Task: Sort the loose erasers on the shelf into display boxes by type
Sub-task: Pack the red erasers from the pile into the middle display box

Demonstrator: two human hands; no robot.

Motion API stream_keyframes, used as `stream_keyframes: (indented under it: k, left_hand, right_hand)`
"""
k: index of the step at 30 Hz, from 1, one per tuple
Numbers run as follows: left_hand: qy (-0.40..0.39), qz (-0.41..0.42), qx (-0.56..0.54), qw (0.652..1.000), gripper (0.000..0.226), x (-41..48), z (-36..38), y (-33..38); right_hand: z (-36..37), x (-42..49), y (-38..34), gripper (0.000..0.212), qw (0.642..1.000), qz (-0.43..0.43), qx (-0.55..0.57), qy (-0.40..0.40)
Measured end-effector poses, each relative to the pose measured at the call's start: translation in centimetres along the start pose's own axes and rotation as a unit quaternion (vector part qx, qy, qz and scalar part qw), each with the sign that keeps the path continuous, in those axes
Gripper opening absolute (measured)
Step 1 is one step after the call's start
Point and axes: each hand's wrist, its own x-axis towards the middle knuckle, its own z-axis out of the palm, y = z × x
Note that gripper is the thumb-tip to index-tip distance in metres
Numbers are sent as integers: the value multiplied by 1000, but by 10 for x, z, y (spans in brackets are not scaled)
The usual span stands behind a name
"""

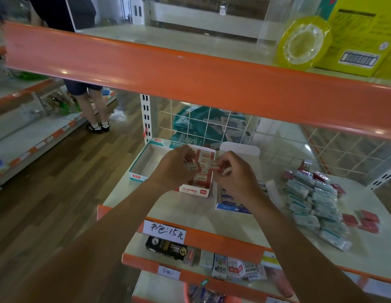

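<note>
Both my hands hover over a red-and-white display box (195, 190) filled with red-sleeved erasers on the shelf (190, 215). My left hand (171, 166) pinches one red-sleeved eraser (192, 166) above the box. My right hand (235, 174) pinches another red-sleeved eraser (216, 165) beside it. Left of that box lies a teal-edged display box (137, 171) with nothing visible inside. A blue-and-white box (229, 203) stands under my right wrist, partly hidden. A heap of loose teal-wrapped erasers (314, 202) lies at right, with loose red erasers (369, 220) around it.
An orange-edged upper shelf (190, 77) overhangs the work area, carrying a yellow tape roll (301, 42) and a yellow carton (362, 40). A wire grid backs the shelf. Lower shelves hold small packets (233, 266). Another person's legs (96, 108) stand in the aisle at left.
</note>
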Motion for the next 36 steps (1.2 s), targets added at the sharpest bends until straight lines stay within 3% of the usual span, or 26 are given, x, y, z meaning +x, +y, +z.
stream_keyframes:
  k: [10, 15, 19, 23, 28, 36]
  left_hand:
    - [-28, -4, 16, 999, 27, 1, -8, -11]
    - [-60, 1, 35, 998, 31, 3, -18, -22]
    - [-96, 12, 45, 994, 30, 6, -24, -22]
    - [-124, 11, 77, 989, 25, 8, -22, -24]
    - [-141, 19, 124, 982, 25, 7, -15, -23]
    - [-141, 32, 184, 972, 20, 7, -9, -22]
  right_hand:
    - [8, 3, -2, 26, 999, -19, -23, -44]
    - [4, 6, -13, 28, 991, 32, -33, -127]
    - [5, 9, -25, 23, 980, 14, -101, -173]
    - [9, 12, -29, 15, 970, 18, -146, -191]
    - [8, 15, -33, 20, 960, 24, -185, -211]
    - [8, 15, -35, 23, 965, 30, -174, -196]
